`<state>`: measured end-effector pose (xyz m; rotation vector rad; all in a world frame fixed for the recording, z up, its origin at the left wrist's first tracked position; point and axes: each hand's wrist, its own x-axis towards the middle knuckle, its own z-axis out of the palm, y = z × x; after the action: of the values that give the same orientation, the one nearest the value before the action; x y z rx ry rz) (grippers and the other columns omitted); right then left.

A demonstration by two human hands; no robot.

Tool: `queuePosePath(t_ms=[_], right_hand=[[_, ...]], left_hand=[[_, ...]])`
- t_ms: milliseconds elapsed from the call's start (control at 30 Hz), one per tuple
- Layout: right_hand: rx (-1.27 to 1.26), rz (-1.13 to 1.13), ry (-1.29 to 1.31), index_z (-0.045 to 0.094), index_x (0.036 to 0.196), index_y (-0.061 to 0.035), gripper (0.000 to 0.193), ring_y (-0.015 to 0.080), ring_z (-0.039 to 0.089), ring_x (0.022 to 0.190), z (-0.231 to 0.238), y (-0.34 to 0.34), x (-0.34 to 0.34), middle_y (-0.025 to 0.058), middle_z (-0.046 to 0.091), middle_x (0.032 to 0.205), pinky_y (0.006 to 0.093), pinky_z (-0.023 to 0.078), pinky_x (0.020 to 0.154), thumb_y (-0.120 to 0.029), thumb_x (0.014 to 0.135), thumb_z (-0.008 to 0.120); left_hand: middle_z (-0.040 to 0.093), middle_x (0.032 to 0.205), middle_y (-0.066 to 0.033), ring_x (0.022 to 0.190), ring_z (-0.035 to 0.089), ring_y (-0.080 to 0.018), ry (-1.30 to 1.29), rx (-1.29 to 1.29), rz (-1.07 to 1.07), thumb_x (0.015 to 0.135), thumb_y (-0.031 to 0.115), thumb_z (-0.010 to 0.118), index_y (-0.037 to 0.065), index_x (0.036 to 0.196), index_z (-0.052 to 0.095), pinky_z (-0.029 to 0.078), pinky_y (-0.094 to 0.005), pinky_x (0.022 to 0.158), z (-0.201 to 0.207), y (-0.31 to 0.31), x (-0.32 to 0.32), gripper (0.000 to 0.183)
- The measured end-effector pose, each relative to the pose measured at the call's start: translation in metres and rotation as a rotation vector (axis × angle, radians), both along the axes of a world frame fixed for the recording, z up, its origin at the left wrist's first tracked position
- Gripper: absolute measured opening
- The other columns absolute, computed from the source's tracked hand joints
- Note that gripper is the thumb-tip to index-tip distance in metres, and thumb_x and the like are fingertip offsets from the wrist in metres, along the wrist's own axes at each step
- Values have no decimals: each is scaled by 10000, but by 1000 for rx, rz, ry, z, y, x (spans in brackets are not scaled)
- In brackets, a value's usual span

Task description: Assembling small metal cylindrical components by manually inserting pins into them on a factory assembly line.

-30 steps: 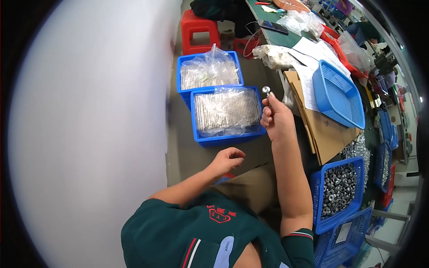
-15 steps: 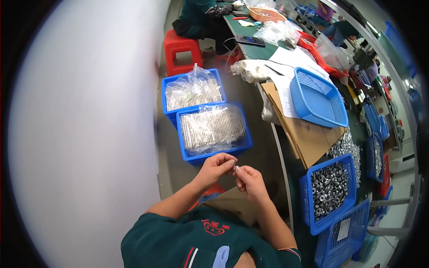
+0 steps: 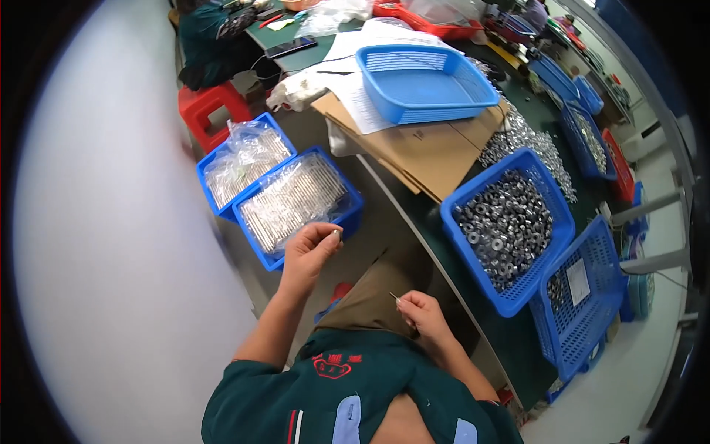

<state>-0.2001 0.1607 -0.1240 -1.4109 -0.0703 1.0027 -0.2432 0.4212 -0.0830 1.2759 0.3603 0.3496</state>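
Pinching small metal pc [image 3: 337,234] w/ L fingers [image 3: 318,229], nr rod crate [image 3: 351,211]; gripping thin pin [image 3: 393,295] w/ R fingers [image 3: 418,300], above lap [image 3: 362,300]. Prob. best: hold pc lightly by edge; keep pin tip free & steady; stay clear of crate to avoid losing pcs btwn rods [image 3: 296,200].

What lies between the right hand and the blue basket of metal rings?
Between the right hand and basket, the head view shows a dark gap, then the edge and a strip of the green table.
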Motion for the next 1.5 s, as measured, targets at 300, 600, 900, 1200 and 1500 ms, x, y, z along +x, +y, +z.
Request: queuePosePath(t_ms=[300, 600, 900, 1200, 1500], right_hand=[[-123, -151, -96, 620, 828, -35, 191, 45, 447, 531, -39, -55, -36, -29, 522, 600, 218, 344, 490, -206, 912, 610], [-189, -300, -121, 622, 806, -35, 213, 53, 469, 531, -33, -82, -47, -28, 525, 591, 225, 362, 503, -223, 907, 617], [-204, -310, -143, 618, 812, -37, 204, 42, 463, 541, -33, -94, -41, -36, 517, 602, 214, 360, 510, -216, 911, 617], [-217, -308, -172, 626, 852, -24, 183, 37, 466, 568, -13, -110, -50, -35, 529, 628, 210, 359, 523, -199, 902, 626], [-217, -293, -296, 652, 894, -21, 148, 52, 523, 640, 48, -135, -55, -20, 592, 708, 222, 421, 585, -165, 862, 660]], left_hand=[[654, 804, -97, 757, 613, -222, -398, 1048, 66, 762, 71, 708, 39, 937, 689, 486, -318, 681, 64, -29, 114, 180], [666, 910, -47, 894, 588, -265, -302, 1600, 20, 763, 169, 666, 95, 903, 677, 456, -396, 823, 41, -37, 202, 158], [643, 977, -138, 949, 565, -350, -266, 1343, 53, 725, 126, 708, 41, 1006, 657, 464, -408, 833, 32, -30, 209, 298], [642, 977, -132, 971, 563, -341, -227, 1281, 37, 708, 151, 728, 37, 996, 658, 461, -411, 855, 26, -26, 205, 317], [648, 962, -123, 930, 578, -329, -274, 1340, 78, 722, 167, 716, 61, 979, 663, 462, -412, 828, 25, -28, 201, 284]])
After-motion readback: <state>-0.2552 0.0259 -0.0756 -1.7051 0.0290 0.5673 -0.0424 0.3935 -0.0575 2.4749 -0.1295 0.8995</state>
